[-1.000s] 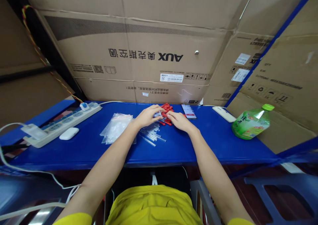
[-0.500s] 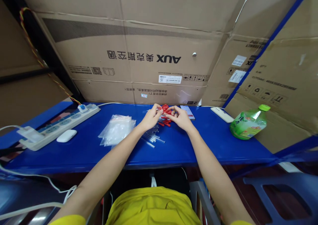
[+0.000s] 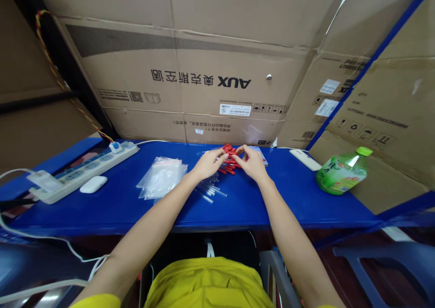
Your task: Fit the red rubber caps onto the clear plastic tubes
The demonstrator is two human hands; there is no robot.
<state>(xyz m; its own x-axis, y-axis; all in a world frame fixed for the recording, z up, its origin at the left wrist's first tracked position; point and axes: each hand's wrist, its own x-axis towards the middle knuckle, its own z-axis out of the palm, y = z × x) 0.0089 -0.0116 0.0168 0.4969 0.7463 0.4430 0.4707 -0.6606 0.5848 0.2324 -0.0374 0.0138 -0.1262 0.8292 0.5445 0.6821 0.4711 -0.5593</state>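
A pile of droppers with red rubber bulbs (image 3: 229, 166) and clear tubes (image 3: 211, 189) lies on the blue table, tubes toward me. Over its left side is my left hand (image 3: 210, 163), thumb and forefinger closed together against the red bulbs; whatever they pinch is too small to make out. My right hand (image 3: 253, 162) sits at the pile's right edge, thumb and fingers apart, tips close to the bulbs. Clear zip bags (image 3: 162, 179) are stacked left of the tubes. Fingers hide part of the pile.
A power strip (image 3: 84, 172) with plugs and a white case (image 3: 93, 184) are at left. Behind my right hand lies a phone (image 3: 263, 156). A white device (image 3: 305, 159) and a green bottle (image 3: 341, 172) stand right. Cardboard (image 3: 204, 59) walls the back.
My hands were together, fingertips meeting above the red bulbs; now they are slightly apart, with my right thumb and fingers spread at the pile. The view has shifted slightly.
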